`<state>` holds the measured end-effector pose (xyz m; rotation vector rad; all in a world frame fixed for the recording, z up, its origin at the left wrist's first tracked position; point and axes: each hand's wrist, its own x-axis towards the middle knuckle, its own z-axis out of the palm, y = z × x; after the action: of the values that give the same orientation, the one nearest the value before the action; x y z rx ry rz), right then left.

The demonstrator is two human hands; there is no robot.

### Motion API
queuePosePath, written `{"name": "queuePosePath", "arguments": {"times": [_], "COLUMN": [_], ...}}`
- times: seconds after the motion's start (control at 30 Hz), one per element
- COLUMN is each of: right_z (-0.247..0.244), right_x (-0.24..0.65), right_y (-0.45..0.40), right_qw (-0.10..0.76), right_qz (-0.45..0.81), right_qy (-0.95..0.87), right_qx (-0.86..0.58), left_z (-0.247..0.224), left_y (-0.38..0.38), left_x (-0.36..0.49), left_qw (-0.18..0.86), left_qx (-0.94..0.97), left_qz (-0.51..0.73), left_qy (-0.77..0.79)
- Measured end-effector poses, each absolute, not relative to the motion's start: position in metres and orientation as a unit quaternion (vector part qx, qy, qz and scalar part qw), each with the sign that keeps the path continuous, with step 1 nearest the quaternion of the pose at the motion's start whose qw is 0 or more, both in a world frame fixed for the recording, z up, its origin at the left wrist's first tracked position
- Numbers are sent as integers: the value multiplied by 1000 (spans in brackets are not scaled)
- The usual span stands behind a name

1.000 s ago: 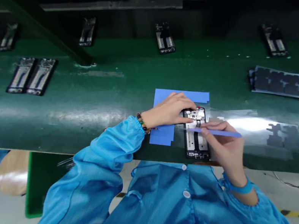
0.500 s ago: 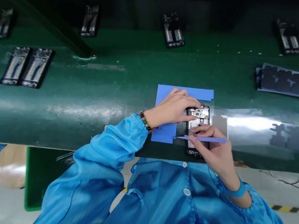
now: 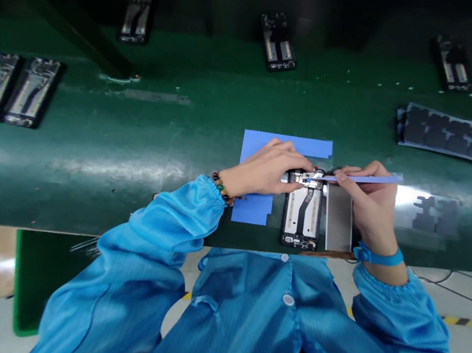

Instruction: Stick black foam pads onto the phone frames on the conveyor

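Observation:
An open phone body (image 3: 301,213) lies near the front edge of the green bench, its black flex strip and white inner plates showing. My left hand (image 3: 269,170) grips its upper end, thumb on the left side and fingers at the top. In my right hand (image 3: 371,201) is a thin blue-violet tool (image 3: 373,179), pinched between thumb and fingers, its tip over the circuit area at the phone's top. A flat grey panel (image 3: 338,216) lies just right of the phone. Blue sheet (image 3: 253,208) extends behind and below my left hand.
Other open phone bodies stand farther back, among them one at the centre (image 3: 277,41) and one at the right (image 3: 452,62). Dark die-cut sheets (image 3: 457,134) are stacked at the right. A green post (image 3: 86,38) meets the bench at left; a green bin (image 3: 48,276) is below.
My right hand has moved right and slightly up, bringing the tool tip from left of the phone to its top circuit area. More of the phone's lower part and the grey panel now shows.

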<state>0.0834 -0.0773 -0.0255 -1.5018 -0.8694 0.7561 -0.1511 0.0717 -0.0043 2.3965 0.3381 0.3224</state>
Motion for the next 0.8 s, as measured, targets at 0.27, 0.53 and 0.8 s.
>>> {"name": "queuePosePath", "arguments": {"times": [0.27, 0.53, 0.8], "right_z": [-28, -24, -12], "right_x": [83, 80, 97], "right_y": [-78, -77, -88], "right_qw": [560, 552, 651], "right_qz": [334, 349, 279], "right_qy": [-399, -412, -343], "right_qx": [-645, -635, -617], "left_z": [-14, -17, -18], "left_y": [73, 76, 76], "left_x": [-152, -154, -153], "left_qw": [333, 288, 245], "left_qx": [921, 937, 947], "left_qz": [167, 190, 202], "left_qy": [114, 63, 50]}}
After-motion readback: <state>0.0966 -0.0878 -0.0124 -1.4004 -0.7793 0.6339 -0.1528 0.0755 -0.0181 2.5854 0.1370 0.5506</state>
